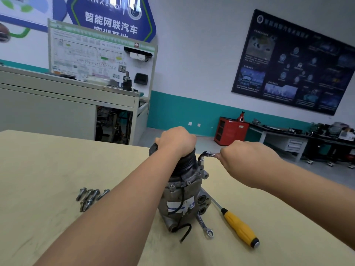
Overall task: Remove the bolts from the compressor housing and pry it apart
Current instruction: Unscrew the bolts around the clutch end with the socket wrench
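Observation:
A grey metal compressor (179,200) stands upright on the pale wooden table (48,169), its black pulley end on top. My left hand (175,141) grips the pulley from above. My right hand (247,160) holds the handle of a chrome socket wrench (204,156) whose socket points down at the housing flange on the right side. Several removed bolts (90,197) lie on the table left of the compressor. A black cable (185,230) trails from the housing's foot.
A yellow-handled screwdriver (237,226) and a combination spanner (204,225) lie on the table right of the compressor. Beyond the table stand a grey workbench (67,104), a red cabinet (230,131) and a cluttered bench (317,135) along the wall.

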{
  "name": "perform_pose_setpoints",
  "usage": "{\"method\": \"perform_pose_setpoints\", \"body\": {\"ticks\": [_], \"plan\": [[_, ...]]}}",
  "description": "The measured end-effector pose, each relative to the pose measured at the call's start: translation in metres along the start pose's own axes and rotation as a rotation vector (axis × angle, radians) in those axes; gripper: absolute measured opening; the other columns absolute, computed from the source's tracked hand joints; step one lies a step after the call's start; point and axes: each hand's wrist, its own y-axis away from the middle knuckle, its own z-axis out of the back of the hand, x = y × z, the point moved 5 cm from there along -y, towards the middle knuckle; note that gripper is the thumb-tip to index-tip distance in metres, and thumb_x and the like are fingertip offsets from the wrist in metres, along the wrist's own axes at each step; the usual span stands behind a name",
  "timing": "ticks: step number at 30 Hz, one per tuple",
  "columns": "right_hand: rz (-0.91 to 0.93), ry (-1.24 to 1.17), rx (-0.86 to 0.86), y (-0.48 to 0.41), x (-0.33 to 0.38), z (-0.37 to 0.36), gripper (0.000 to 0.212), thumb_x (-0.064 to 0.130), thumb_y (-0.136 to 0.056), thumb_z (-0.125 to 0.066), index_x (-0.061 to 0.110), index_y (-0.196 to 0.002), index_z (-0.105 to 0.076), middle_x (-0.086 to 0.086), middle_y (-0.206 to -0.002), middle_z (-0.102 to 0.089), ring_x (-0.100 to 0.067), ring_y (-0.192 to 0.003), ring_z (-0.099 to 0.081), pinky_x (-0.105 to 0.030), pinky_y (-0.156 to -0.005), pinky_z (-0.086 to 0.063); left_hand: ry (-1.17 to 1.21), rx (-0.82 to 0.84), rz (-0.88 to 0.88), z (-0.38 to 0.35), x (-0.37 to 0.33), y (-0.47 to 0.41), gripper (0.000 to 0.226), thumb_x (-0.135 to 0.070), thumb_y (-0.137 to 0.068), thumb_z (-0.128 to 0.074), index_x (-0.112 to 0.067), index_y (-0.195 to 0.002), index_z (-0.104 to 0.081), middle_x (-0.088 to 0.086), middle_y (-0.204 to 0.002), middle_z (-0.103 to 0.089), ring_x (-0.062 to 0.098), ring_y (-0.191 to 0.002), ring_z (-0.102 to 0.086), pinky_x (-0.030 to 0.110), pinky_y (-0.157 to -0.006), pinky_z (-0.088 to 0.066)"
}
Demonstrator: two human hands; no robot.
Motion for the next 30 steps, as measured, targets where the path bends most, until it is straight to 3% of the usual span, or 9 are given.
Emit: {"method": "perform_pose_setpoints", "body": {"ticks": [3,6,10,15,30], "plan": [[0.017,-0.007,-0.01,-0.0006,-0.001,0.001,0.043,0.023,-0.102,-0.035,0.024,-0.062,-0.02,0.0,-0.066,-0.043,-0.015,-0.057,-0.047,-0.032,-0.057,-0.05,0.001,0.002,0.0,-0.0002,0.0003,-0.0004,0.022,-0.03,-0.095,-0.037,-0.014,-0.1,-0.051,0.006,-0.101,-0.051,0.028,-0.101,-0.045,0.042,-0.093,-0.035],[0.035,-0.031,0.0,-0.0005,-0.0027,0.0019,0.036,0.031,-0.103,-0.029,0.023,-0.068,-0.031,0.0,-0.066,-0.042,-0.016,-0.056,-0.046,-0.033,-0.058,-0.05,0.005,0.007,-0.003,-0.0005,-0.0003,-0.0007,0.023,-0.031,-0.095,-0.037,-0.014,-0.099,-0.051,0.006,-0.1,-0.05,0.028,-0.1,-0.044,0.043,-0.093,-0.035],[0.074,-0.021,0.008,-0.0004,-0.0038,0.0036,0.044,0.038,-0.103,-0.023,0.023,-0.062,-0.03,0.001,-0.065,-0.042,-0.013,-0.054,-0.04,-0.031,-0.056,-0.044,0.004,0.002,-0.001,0.0001,-0.0002,-0.0003,0.023,-0.031,-0.096,-0.037,-0.014,-0.098,-0.052,0.006,-0.1,-0.05,0.027,-0.096,-0.042,0.043,-0.092,-0.034],[0.1,0.019,0.027,0.0,-0.0056,0.0013,0.047,0.043,-0.101,-0.02,0.017,-0.077,-0.05,0.001,-0.066,-0.046,-0.013,-0.058,-0.046,-0.03,-0.059,-0.043,0.003,0.008,0.003,-0.0002,0.0,0.0003,0.022,-0.031,-0.096,-0.037,-0.015,-0.099,-0.051,0.007,-0.108,-0.055,0.029,-0.105,-0.047,0.044,-0.096,-0.035],[0.132,0.059,0.029,-0.0005,-0.0084,0.0026,0.046,0.044,-0.101,-0.019,0.019,-0.071,-0.043,0.001,-0.066,-0.046,-0.011,-0.056,-0.043,-0.026,-0.051,-0.035,-0.006,0.008,0.003,-0.0004,0.0,-0.0002,0.021,-0.03,-0.096,-0.036,-0.014,-0.099,-0.051,0.007,-0.104,-0.054,0.027,-0.098,-0.043,0.044,-0.094,-0.034]]}}
